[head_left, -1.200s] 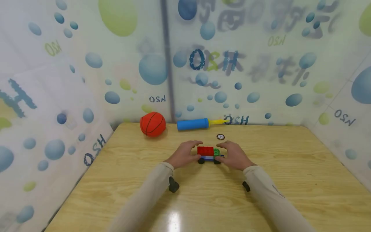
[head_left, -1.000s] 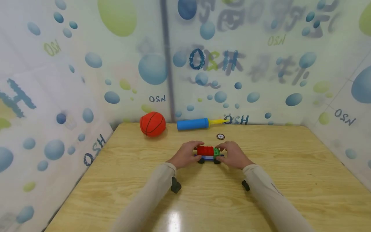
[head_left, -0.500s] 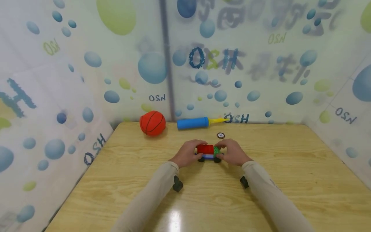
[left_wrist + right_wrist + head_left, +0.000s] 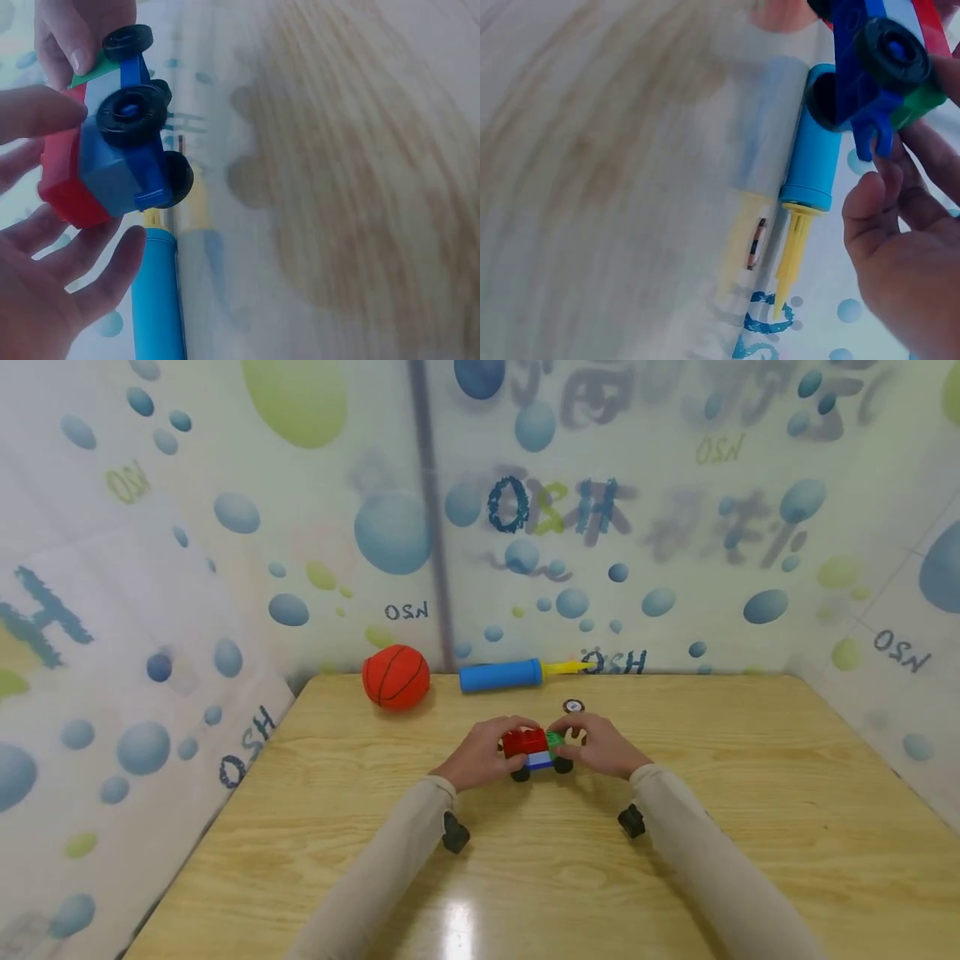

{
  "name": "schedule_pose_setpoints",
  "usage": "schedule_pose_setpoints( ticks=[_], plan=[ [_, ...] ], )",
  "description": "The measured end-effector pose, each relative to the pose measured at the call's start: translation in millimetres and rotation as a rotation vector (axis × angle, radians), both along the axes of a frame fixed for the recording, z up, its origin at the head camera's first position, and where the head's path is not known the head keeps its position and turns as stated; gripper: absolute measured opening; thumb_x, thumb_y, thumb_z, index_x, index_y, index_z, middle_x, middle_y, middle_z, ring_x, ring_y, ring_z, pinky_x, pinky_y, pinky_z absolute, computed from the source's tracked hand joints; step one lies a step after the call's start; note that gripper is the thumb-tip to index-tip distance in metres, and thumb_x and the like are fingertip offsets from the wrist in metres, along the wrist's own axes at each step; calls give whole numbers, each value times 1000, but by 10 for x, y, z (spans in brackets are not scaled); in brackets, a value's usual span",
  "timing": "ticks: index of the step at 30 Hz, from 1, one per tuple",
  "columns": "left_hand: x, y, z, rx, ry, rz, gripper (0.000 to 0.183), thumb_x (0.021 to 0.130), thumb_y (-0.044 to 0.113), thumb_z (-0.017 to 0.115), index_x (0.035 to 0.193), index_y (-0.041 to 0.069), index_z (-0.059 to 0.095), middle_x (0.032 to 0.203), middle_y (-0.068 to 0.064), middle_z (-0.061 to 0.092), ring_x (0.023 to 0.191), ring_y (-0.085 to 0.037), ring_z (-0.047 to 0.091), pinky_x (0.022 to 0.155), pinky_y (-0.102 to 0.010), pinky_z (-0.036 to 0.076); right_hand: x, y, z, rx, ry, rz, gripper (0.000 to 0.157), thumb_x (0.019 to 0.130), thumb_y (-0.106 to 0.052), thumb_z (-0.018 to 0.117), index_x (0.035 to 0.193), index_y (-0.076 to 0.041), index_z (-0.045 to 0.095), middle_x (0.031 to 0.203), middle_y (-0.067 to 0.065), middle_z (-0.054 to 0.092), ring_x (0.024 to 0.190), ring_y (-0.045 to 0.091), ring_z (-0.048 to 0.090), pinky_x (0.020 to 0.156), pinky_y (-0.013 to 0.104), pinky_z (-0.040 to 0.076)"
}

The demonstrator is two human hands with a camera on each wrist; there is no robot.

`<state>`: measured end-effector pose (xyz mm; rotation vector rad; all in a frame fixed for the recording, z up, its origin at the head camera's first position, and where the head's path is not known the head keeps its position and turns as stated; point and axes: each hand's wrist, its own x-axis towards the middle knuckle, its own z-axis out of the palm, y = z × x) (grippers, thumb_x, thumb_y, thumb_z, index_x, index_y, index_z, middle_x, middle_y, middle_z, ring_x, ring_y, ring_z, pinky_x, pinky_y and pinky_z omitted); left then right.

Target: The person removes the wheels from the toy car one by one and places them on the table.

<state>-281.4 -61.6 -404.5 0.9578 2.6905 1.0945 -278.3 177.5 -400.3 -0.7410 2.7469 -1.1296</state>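
A toy truck (image 4: 537,760), with a red back, a green cab, a blue base and black wheels, is between both hands over the middle of the table. My left hand (image 4: 483,753) grips its red rear end, thumb on the near side and fingers behind. At the green cab, my right hand (image 4: 606,749) pinches the front. In the left wrist view the truck (image 4: 109,176) is raised, its wheels apart from the tabletop. A blue hook-like piece sticks out from the front of the truck (image 4: 847,67) in the right wrist view.
Along the back edge lie a red basketball (image 4: 396,678) and a blue hand pump (image 4: 501,676) with a yellow nozzle. A small round chip (image 4: 573,705) sits just behind the right hand. Bubble-printed walls (image 4: 637,543) enclose the wooden table (image 4: 540,868).
Both hands have closed in on the truck and taken hold of it. The truck has come off the table and tilted slightly. The ball, pump and chip stay in place.
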Motion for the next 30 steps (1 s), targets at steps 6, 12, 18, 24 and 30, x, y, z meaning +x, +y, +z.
schedule_pose_setpoints(
  ticks=[6, 12, 18, 24, 30],
  plan=[
    [-3, -10, 58, 2, 5, -75, 49, 95, 17, 68, 141, 25, 54, 140, -2, 60, 118, -21, 59, 97, -38, 56, -27, -35, 109, 4, -56, 47, 29, 96, -20, 65, 121, -7, 70, 107, 8, 69, 95, 19, 56, 82, 33, 47],
    [30, 17, 79, 41, -16, -106, 48, 96, 16, 67, 141, 26, 55, 140, -3, 61, 116, -22, 58, 93, -37, 56, -45, -32, 155, -13, -125, 52, 29, 96, -21, 64, 121, -6, 70, 106, 9, 73, 90, 19, 58, 80, 32, 49],
    [65, -8, 91, 36, -43, -74, 45, 96, 16, 67, 139, 29, 58, 135, -7, 61, 114, -23, 58, 90, -36, 56, -43, -48, 131, -41, -114, 51, 31, 98, -21, 63, 127, -11, 68, 117, 7, 71, 100, 19, 61, 87, 32, 51],
    [68, -15, 101, 75, -29, -37, 47, 98, 18, 64, 141, 35, 55, 127, -8, 58, 109, -21, 55, 86, -34, 54, 47, 1, 132, -186, -48, 6, 34, 101, -22, 59, 133, -10, 63, 131, 12, 64, 119, 31, 58, 93, 43, 54],
    [88, -36, 55, 125, -18, -10, 47, 99, 18, 62, 141, 36, 55, 117, -5, 60, 99, -20, 52, 77, -30, 51, 139, 23, 51, -265, 87, -141, 28, 99, -22, 64, 124, -10, 69, 127, 12, 64, 103, 23, 59, 84, 34, 53]
  ],
)
